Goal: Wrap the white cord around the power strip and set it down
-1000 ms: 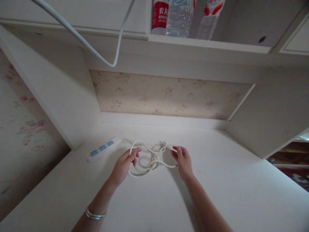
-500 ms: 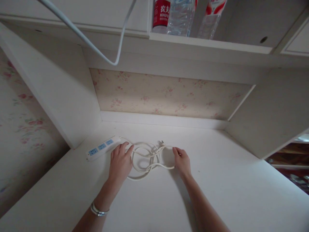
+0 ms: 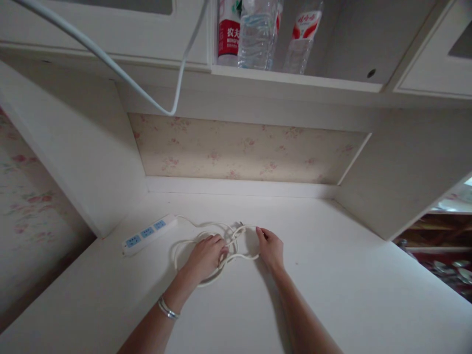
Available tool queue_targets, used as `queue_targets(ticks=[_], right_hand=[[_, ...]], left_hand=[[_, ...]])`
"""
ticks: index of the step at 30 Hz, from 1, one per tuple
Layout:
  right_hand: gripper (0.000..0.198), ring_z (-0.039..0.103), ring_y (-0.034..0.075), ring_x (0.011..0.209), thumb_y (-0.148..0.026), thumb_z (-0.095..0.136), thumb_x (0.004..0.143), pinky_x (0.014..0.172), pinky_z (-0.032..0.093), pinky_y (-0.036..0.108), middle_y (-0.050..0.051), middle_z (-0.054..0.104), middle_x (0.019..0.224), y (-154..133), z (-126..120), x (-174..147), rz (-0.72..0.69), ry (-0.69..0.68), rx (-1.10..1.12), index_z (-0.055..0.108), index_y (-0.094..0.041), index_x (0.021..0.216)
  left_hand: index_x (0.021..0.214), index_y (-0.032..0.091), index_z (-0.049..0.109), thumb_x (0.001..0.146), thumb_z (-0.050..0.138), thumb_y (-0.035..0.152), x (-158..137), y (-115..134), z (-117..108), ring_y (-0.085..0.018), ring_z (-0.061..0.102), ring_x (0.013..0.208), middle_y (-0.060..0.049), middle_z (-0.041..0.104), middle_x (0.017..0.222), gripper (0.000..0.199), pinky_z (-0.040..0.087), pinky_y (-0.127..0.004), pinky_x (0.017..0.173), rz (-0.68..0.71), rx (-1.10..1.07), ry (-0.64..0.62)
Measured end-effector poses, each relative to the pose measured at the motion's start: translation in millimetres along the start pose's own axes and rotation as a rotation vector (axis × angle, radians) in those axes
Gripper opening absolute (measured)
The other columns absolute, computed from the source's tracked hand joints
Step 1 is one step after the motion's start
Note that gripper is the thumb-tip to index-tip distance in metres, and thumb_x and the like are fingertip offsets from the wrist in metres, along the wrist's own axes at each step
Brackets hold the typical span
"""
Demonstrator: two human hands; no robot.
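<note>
A white power strip (image 3: 149, 235) with blue socket faces lies at the left of the white desk. From its end runs a white cord (image 3: 241, 256), looped and crossed over itself between my hands. My right hand (image 3: 271, 247) is closed around a bight of the cord at the right side of the coil. Over the left part of the coil, my left hand (image 3: 207, 256) has its fingers curled onto the cord, with the fingertips partly hidden. The plug (image 3: 239, 224) lies just behind the loops, its prongs pointing away.
Plastic bottles (image 3: 257, 42) stand on the open shelf above the white desk (image 3: 324, 295). A pale cable (image 3: 110, 61) hangs down in front of the cabinet at the upper left. White side panels (image 3: 416, 162) bound the desk's back.
My left hand has moved right, from beside the power strip onto the coil, and its fingers have closed on the cord. The right hand keeps its hold. The view has shifted slightly.
</note>
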State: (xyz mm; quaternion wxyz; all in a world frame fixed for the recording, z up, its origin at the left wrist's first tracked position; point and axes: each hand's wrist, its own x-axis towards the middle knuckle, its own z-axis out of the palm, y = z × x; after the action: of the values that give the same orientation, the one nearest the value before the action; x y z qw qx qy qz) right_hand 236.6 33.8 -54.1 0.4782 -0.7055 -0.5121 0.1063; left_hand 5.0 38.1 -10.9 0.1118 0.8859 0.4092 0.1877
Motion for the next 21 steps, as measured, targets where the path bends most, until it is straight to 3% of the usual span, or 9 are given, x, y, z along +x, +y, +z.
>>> queue_targets(ticks=[5, 10, 12, 15, 17, 21], right_hand=[[0.045, 0.066, 0.026, 0.077, -0.057, 0.047, 0.080, 0.068, 0.046, 0.033, 0.008, 0.073, 0.083, 3.5, -4.0, 2.6, 0.096, 0.007, 0.049, 0.074, -0.022, 0.086], [0.041, 0.063, 0.023, 0.067, -0.054, 0.050, 0.078, 0.063, 0.045, 0.032, 0.007, 0.071, 0.073, 1.2, -3.5, 1.5, 0.115, -0.013, 0.036, 0.073, -0.022, 0.085], [0.041, 0.060, 0.021, 0.064, -0.052, 0.049, 0.079, 0.063, 0.044, 0.032, 0.006, 0.068, 0.071, -10.0, -6.2, -3.7, 0.060, 0.006, 0.037, 0.070, -0.020, 0.094], [0.036, 0.056, 0.019, 0.070, -0.046, 0.047, 0.083, 0.067, 0.044, 0.031, 0.005, 0.064, 0.077, -46.6, -13.9, -21.8, -0.140, 0.016, 0.107, 0.066, -0.020, 0.099], [0.030, 0.054, 0.018, 0.072, -0.043, 0.050, 0.084, 0.065, 0.044, 0.029, 0.005, 0.061, 0.081, -81.1, -19.1, -40.3, -0.237, -0.106, 0.225, 0.064, -0.022, 0.100], [0.040, 0.055, 0.012, 0.067, -0.042, 0.060, 0.081, 0.056, 0.044, 0.025, 0.005, 0.058, 0.103, -143.2, -21.9, -74.4, -0.181, -0.631, 0.557, 0.052, -0.027, 0.118]], left_hand=[[0.081, 0.020, 0.054, 0.095, 0.033, 0.031, -5.3, -4.0, -18.5, -0.017, 0.053, 0.081, -0.003, 0.056, 0.087, 0.028, 0.039, -0.028, 0.076, -0.065, -0.305, 0.220], [0.072, 0.021, 0.045, 0.093, 0.036, 0.039, -11.1, -10.0, -39.7, -0.013, 0.045, 0.061, 0.003, 0.045, 0.063, 0.030, 0.036, -0.023, 0.062, -0.238, -0.652, 0.525], [0.071, 0.021, 0.045, 0.092, 0.038, 0.041, -11.7, -7.2, -50.9, -0.012, 0.043, 0.057, 0.004, 0.044, 0.059, 0.031, 0.034, -0.022, 0.058, -0.286, -0.759, 0.582], [0.074, 0.020, 0.050, 0.088, 0.047, 0.044, -7.8, 7.1, -69.5, -0.010, 0.044, 0.055, 0.004, 0.048, 0.056, 0.029, 0.035, -0.021, 0.056, -0.304, -0.865, 0.553], [0.078, 0.019, 0.054, 0.084, 0.052, 0.047, -0.7, 22.2, -79.7, -0.010, 0.048, 0.053, 0.004, 0.051, 0.055, 0.029, 0.036, -0.021, 0.054, -0.318, -0.934, 0.487], [0.086, 0.017, 0.056, 0.080, 0.057, 0.049, 22.9, 50.8, -87.9, -0.014, 0.060, 0.063, 0.000, 0.061, 0.066, 0.032, 0.044, -0.023, 0.057, -0.358, -1.159, 0.379]])
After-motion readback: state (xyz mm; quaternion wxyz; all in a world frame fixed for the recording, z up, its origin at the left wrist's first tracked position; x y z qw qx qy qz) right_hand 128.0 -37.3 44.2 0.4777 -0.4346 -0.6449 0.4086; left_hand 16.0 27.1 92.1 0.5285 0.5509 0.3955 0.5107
